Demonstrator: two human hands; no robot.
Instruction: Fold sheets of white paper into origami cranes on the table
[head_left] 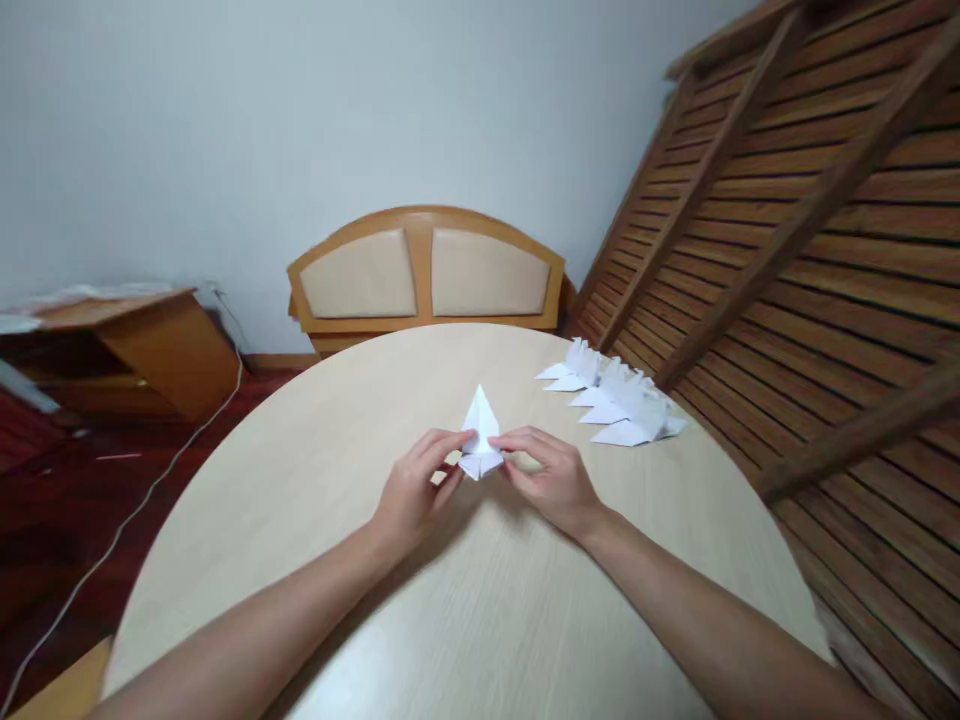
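Observation:
Between my two hands is a folded piece of white paper (pixel 481 418), its sharp tip pointing away from me and a shorter folded flap at the near end. My left hand (pixel 420 480) pinches its left edge between thumb and fingers. On the opposite edge, my right hand (pixel 551 478) grips the paper the same way. Both hands are just over the middle of the table. Parts of the lower folds are hidden by the fingertips. To the right stands a row of several folded white paper birds (pixel 619 395), apart from my hands.
The round light wood table (pixel 300 520) fills the foreground. Behind it stands a padded headboard (pixel 424 265) against the wall. A slatted wooden frame (pixel 795 220) leans at the right. At the left are a wooden desk (pixel 169 345) and a white cable (pixel 142 505) on the floor.

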